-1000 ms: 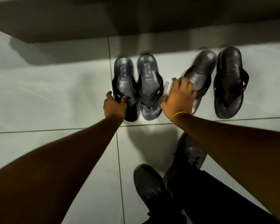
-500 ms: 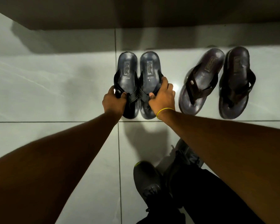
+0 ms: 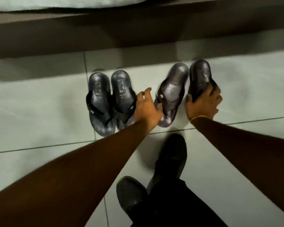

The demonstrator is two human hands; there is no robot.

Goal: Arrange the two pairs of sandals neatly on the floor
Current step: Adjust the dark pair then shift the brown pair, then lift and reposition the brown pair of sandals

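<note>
Two pairs of dark sandals lie on the pale tiled floor. The black pair sits side by side, left sandal point(image 3: 99, 102) touching right sandal point(image 3: 123, 99), heels toward the wall. To their right, the brown pair: a tilted brown sandal point(image 3: 172, 89) and a darker brown sandal point(image 3: 200, 77). My left hand point(image 3: 146, 107) grips the left edge of the tilted brown sandal near its strap. My right hand point(image 3: 203, 102), with a yellow wristband, is closed over the strap area of the darker brown sandal. The picture is motion-blurred.
A dark low ledge or bed base point(image 3: 138, 35) runs along the back, just behind the sandals' heels. My own feet in dark sneakers point(image 3: 169, 163) stand on the tiles below the hands. Bare tile stretches to the left point(image 3: 31, 112) and far right.
Both hands have left the black pair and moved right to the brown pair. The two brown sandals now stand closer together. The view has shifted, showing more of the ledge.
</note>
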